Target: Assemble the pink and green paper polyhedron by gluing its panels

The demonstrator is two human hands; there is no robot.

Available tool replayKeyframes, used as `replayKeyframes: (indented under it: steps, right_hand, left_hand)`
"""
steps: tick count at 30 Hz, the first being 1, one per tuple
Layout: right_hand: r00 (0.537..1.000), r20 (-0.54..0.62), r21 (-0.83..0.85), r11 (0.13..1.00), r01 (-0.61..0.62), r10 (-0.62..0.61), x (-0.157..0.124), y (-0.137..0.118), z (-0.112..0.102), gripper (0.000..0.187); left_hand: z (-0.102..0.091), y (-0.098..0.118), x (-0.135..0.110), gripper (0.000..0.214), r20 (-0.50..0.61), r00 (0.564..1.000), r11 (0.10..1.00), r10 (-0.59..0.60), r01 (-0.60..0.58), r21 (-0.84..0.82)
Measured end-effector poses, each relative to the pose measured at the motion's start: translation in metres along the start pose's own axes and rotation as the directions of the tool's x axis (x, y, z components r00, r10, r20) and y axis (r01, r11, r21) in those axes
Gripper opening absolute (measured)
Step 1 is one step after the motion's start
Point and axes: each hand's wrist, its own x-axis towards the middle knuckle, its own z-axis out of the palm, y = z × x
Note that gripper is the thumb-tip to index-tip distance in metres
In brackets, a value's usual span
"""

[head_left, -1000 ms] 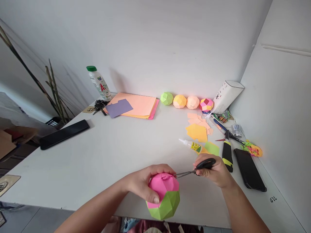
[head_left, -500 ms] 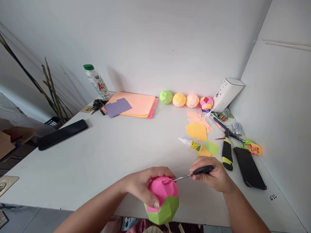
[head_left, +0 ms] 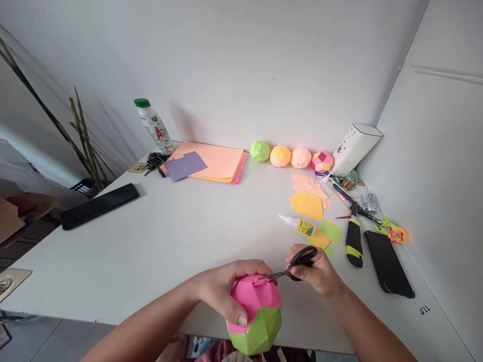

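A faceted paper ball (head_left: 261, 324), pink above and green below, is held close to the table's front edge. My left hand (head_left: 236, 289) wraps round its pink top, with the thumb pressed on the front and the fingers behind. My right hand (head_left: 315, 274) grips black-handled scissors (head_left: 302, 259) by the loops. Their slightly parted blades reach left to a folded pink flap at the top of the ball. The very tips are hard to make out there. A glue bottle (head_left: 302, 225) lies beyond my right hand, beside yellow and green paper scraps (head_left: 330, 231).
Several small paper balls (head_left: 280, 156) line the wall, with a white box (head_left: 356, 150) to their right. Paper sheets (head_left: 215, 156), a bottle (head_left: 155, 128) and a long black object (head_left: 100, 206) are leftward. A utility knife (head_left: 353, 241) and phone (head_left: 390, 264) lie right.
My right hand has moved left and turned, bringing the scissors further over the pink flap, with blades now visibly parted. The left hand keeps its hold on the ball. The view shifted slightly.
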Motion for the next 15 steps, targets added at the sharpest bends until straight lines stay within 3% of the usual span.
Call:
replayKeyframes:
  steps: [4, 8, 11, 15]
  right_hand:
    - [0.975, -0.045, 0.151, 0.967, -0.207, 0.216, 0.000, 0.003, 0.004, 0.034]
    - [0.951, -0.055, 0.220, 0.933, -0.286, 0.305, 0.000, 0.000, 0.006, 0.036]
    - [0.972, -0.032, 0.157, 0.961, -0.227, 0.234, -0.001, -0.005, 0.003, 0.029]
    - [0.998, 0.029, -0.015, 0.999, 0.047, -0.047, -0.003, -0.009, 0.000, 0.010]
  left_hand:
    - [0.001, 0.000, 0.000, 0.084, -0.007, 0.999, 0.999, 0.036, -0.036, 0.003]
    - [0.001, 0.001, 0.001, 0.083, -0.012, 0.998, 0.996, 0.064, -0.063, 0.062]
    - [0.001, 0.000, 0.002, 0.082, -0.016, 0.995, 0.991, 0.100, -0.098, 0.096]
    - [0.001, -0.002, 0.003, 0.083, -0.036, 0.987, 0.969, 0.158, -0.148, 0.199]
